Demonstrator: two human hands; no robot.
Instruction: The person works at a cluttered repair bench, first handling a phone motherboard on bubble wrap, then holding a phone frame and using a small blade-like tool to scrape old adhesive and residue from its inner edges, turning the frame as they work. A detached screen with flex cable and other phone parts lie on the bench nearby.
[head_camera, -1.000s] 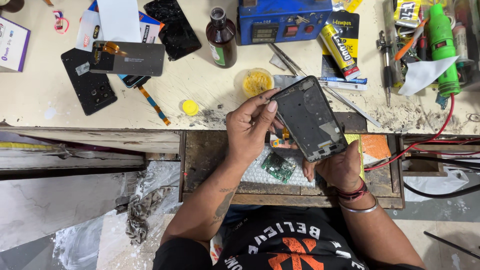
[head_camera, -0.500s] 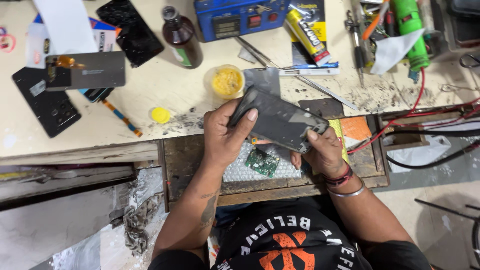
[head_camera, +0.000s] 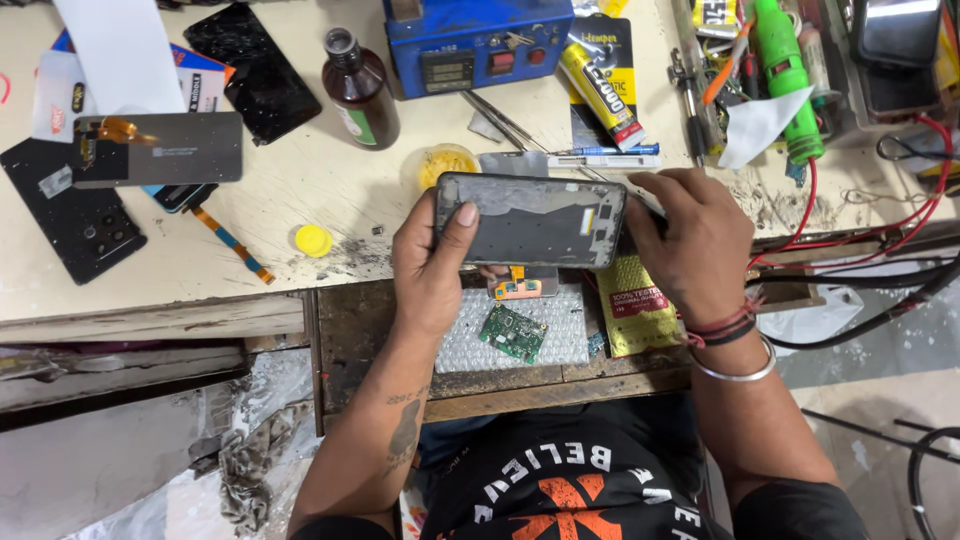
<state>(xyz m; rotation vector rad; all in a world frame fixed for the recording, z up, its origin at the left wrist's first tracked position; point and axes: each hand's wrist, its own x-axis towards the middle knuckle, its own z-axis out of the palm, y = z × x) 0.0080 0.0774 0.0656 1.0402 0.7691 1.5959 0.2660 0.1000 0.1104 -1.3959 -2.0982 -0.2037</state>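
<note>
Now both hands clamp one thing between them: a dark phone frame (head_camera: 530, 220), held level above the near edge of the workbench (head_camera: 300, 190). The left hand (head_camera: 432, 262) grips its left short end, thumb laid over the top face and fingers curled beneath. The right hand (head_camera: 700, 240) closes over the right short end from above, fingertips hooked on the far corner. The frame's long axis runs straight across from one hand to the other, so each hand has an end and neither is nearer than the other; the open inner face looks up at the camera.

Just under the frame, toward the body, an orange flex strip (head_camera: 520, 288) hangs from its lower edge, though whether it is attached I cannot tell. Below that, on a sheet of bubble wrap (head_camera: 470, 340) in the open drawer, lies a small green circuit board (head_camera: 512, 332). Beyond the left thumb sits a small yellow tub (head_camera: 440, 165), and farther out a brown bottle (head_camera: 362, 88) and a blue box with a switch (head_camera: 478, 45). Past the right hand lies a glue tube (head_camera: 600, 85).

Against half a second ago, the frame has turned from a slant to lying flat and crosswise, and the right hand has shifted from beneath it to its end.
</note>
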